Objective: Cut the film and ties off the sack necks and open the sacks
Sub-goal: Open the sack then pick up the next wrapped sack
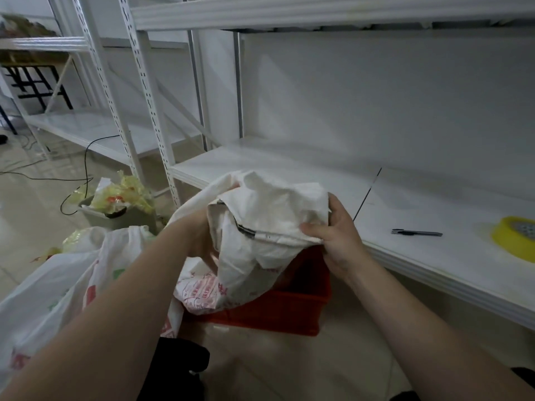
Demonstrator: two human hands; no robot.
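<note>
A white woven sack (269, 215) with red print lower down is held up over a red plastic crate (286, 314). My right hand (335, 241) grips the sack's rumpled top edge on the right. My left hand (199, 238) reaches into or behind the sack's left side; its fingers are mostly hidden by the cloth. A second white sack (58, 287) with red and green print lies at lower left, under my left forearm. A dark utility knife or pen (417, 233) lies on the white shelf (434, 256) to the right, away from both hands.
A roll of yellow tape (518, 237) sits at the shelf's right edge. A grey bin (115, 212) full of yellowish film scraps stands on the floor at left. A black cable (85, 169) runs across the tiled floor. White rack uprights (153, 111) rise behind.
</note>
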